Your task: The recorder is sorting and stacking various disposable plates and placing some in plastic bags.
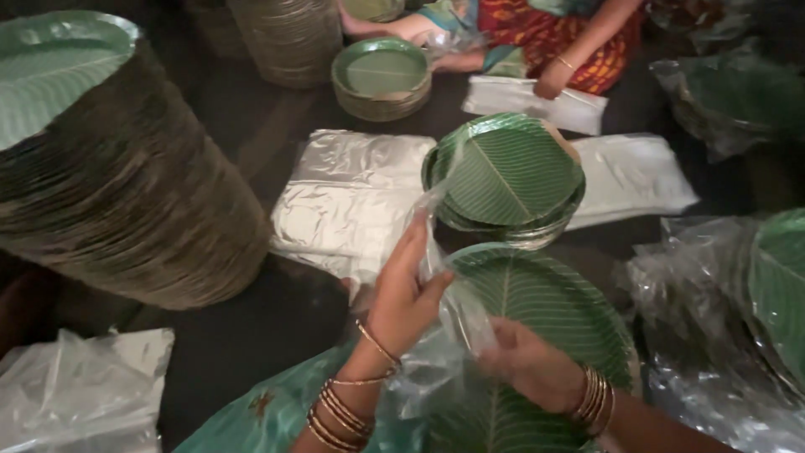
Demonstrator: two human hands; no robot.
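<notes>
A: What are the hands doing w/ the clear plastic bag (444,285)?

B: Left hand (402,294) is pinching the bag's mouth, lifting it so it's staying open. Right hand (528,365) is clenching the lower film, pressing it against the green leaf-print plates (553,302) on the lap, probably keeping the stack steady.

A: Other plates?

B: A second stack (507,176) is sitting just beyond, by the flat silver sheets (352,197) on the floor, prob. w/in reach.

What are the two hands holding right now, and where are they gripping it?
Both hold a clear plastic bag by its open edge: the left hand pinches the upper rim, the right hand grips the lower side, over a stack of green leaf-print plates.
</notes>
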